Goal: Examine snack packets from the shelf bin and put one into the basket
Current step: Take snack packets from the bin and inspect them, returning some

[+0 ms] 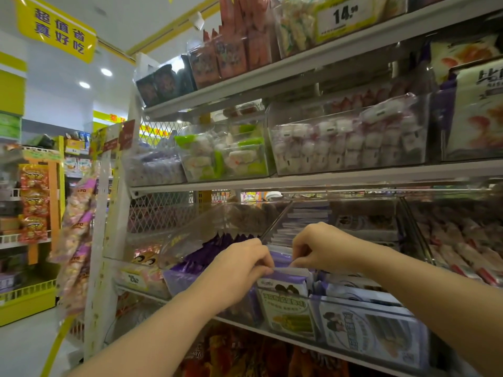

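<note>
Pinching the top edge of one snack packet (283, 281), the left hand (239, 270) and right hand (318, 247) meet over a clear shelf bin (362, 302). Each grip is narrow, with curled fingers and thumb closed on the packet's upper edge: the left hand at its left corner, the right hand at its right. The packet stands upright at the front of the bin, directly below the grip. It has a white top edge, a purple band and dark round shapes printed beneath. Behind the grip, in the same bin, flat purple-and-white packets (296, 227) stand in a row. Below and right of the grip, pale cartoon-print packets (375, 330) show through the bin's front wall. Just left of the grip, a neighbouring bin holds dark purple packets (201, 263). Well to the right, another bin holds long red-and-white packets (468, 257). Above the grip, on the next shelf, one clear bin holds green-and-white packets (223, 156) and another holds white-and-pink wrapped pieces (348, 142).
</note>
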The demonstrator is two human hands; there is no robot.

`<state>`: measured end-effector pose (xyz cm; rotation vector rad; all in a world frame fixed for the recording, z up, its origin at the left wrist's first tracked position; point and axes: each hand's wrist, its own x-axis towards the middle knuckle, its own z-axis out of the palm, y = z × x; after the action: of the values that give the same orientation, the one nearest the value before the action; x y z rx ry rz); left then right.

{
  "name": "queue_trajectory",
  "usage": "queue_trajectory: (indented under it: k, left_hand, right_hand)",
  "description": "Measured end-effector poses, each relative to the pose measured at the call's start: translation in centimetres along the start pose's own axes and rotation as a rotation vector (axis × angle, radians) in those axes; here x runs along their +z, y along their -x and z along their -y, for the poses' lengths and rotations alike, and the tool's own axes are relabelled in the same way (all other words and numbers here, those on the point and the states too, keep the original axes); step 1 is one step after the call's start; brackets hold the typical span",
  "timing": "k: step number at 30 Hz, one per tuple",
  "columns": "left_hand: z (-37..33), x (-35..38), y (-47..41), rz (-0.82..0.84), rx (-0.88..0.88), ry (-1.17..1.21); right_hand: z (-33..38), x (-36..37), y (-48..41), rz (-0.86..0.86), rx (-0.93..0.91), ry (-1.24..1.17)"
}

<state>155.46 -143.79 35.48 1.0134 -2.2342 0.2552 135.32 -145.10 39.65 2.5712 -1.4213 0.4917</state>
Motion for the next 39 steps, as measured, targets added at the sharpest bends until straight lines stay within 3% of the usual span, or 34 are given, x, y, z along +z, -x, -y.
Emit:
queue_trajectory:
  k: [4, 6, 9, 13, 16, 20, 26, 30, 34, 36, 39]
  left_hand:
    - [-0.6, 0.1, -0.1, -0.138, 0.078, 0.057]
    - [-1.1, -0.5, -0.2, -0.29, 0.076, 0.082]
    - [-0.8, -3.6, -0.7, -0.622, -0.019, 0.09]
    - [1.2, -7.7, 0.7, -0.801, -0.164, 0.117]
    - [2.2, -8.3, 3.6, -0.798, -0.258, 0.14]
    - [2.3, -7.2, 7.7, -0.728, -0.335, 0.221]
    - [2.6, -4.6, 13.5, -0.603, -0.47, 0.244]
    - [3.2, -3.2, 17.0, -0.541, -0.536, 0.277]
    - [3.3, -2.0, 20.0, -0.505, -0.605, 0.299]
    - [3.1, -1.8, 21.4, -0.512, -0.609, 0.305]
    - [3.3, -1.6, 23.5, -0.512, -0.638, 0.327]
  right_hand:
    - [-0.6, -0.4, 0.2, 0.025, 0.017, -0.071]
    - [-0.9, -0.3, 0.5, 0.028, 0.025, -0.121]
    - [-1.1, -0.5, 0.8, 0.045, 0.033, -0.208]
    - [-1.0, -0.3, 0.8, 0.034, 0.061, -0.172]
    - [-0.8, 0.3, 1.1, -0.022, 0.065, -0.194]
    - [0.3, 1.5, 0.6, -0.242, 0.156, -0.197]
    - [2.7, 3.1, 1.3, -0.35, 0.234, 0.038]
    - [4.1, 3.0, 3.1, -0.446, 0.157, 0.088]
    - [8.9, 4.9, 5.3, -0.616, -0.103, 0.044]
    - [11.8, 6.9, 6.0, -0.581, -0.2, -0.096]
    - [15.7, 11.1, 6.1, -0.294, -0.169, -0.405]
